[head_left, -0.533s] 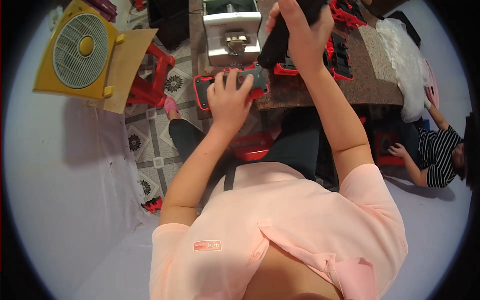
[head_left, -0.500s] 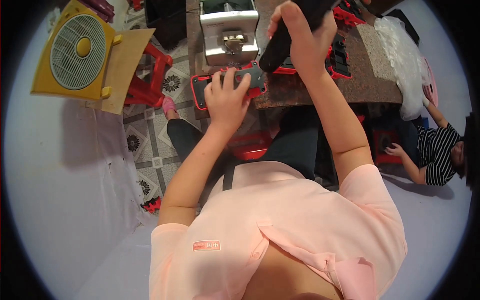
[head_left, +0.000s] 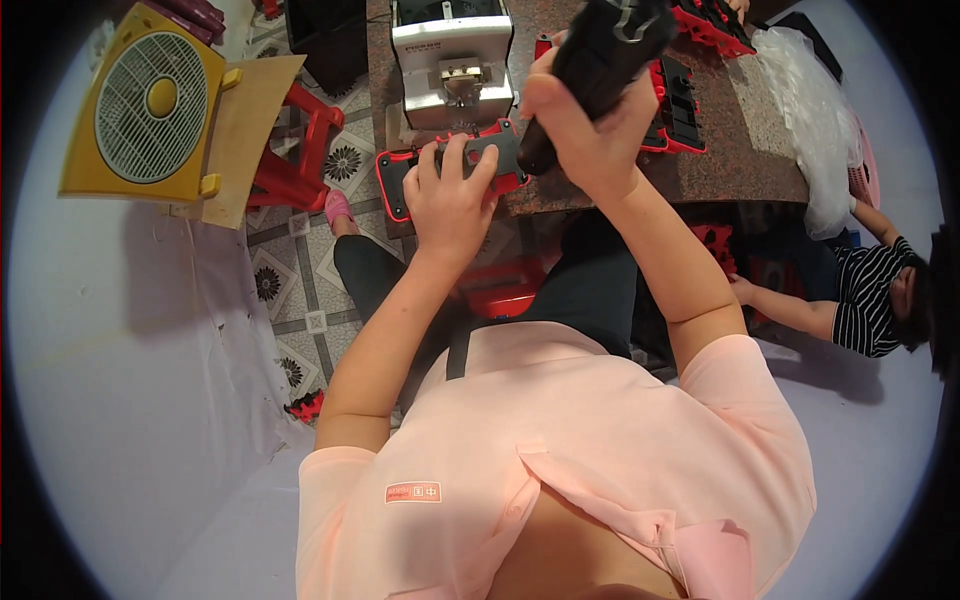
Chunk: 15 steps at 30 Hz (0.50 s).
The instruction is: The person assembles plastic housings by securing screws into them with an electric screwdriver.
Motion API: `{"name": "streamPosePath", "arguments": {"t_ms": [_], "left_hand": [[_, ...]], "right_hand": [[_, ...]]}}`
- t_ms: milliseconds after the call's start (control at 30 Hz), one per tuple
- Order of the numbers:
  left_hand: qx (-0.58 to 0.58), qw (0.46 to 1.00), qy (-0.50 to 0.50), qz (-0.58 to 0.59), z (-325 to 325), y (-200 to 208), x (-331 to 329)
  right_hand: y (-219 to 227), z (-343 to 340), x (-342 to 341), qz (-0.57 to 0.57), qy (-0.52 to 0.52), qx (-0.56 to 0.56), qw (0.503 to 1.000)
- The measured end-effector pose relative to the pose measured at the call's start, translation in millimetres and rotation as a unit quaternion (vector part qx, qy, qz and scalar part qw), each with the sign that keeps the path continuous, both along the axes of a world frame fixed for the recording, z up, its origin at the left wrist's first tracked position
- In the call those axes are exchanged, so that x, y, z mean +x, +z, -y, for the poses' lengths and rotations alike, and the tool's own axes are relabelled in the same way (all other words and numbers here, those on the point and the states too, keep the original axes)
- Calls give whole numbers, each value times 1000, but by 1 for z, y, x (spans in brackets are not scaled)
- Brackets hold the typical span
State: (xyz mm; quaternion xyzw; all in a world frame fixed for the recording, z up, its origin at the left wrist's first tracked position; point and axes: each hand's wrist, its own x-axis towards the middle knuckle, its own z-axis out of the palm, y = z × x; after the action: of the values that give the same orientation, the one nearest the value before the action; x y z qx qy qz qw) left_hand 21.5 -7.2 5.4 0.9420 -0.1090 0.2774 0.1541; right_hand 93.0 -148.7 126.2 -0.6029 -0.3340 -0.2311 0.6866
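Left hand (head_left: 450, 203) spread on rectangular black-and-red plastic panel (head_left: 508, 152), probably stiff, rim-graspable; right hand (head_left: 603, 143) clamped round black cylindrical tool (head_left: 600, 62).

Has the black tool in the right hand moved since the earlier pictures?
Yes: the black tool has moved down the picture, relative to the silver machine.

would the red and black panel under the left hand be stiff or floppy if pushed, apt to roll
The red and black panel is probably stiff, its outline unbent under the left hand. Being flat, it would likely slide, not roll. Near the edge of the table, it might tip off.
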Motion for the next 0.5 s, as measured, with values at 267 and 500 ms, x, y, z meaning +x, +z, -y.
{"name": "streamPosePath", "arguments": {"t_ms": [267, 500], "left_hand": [[1, 998, -34, -57, -7, -17, 9], [126, 990, -64, 4, -10, -1, 21]], "right_hand": [[2, 1, -13, 97, -76, -100, 987], [-10, 63, -62, -30, -72, 190, 979]]}}
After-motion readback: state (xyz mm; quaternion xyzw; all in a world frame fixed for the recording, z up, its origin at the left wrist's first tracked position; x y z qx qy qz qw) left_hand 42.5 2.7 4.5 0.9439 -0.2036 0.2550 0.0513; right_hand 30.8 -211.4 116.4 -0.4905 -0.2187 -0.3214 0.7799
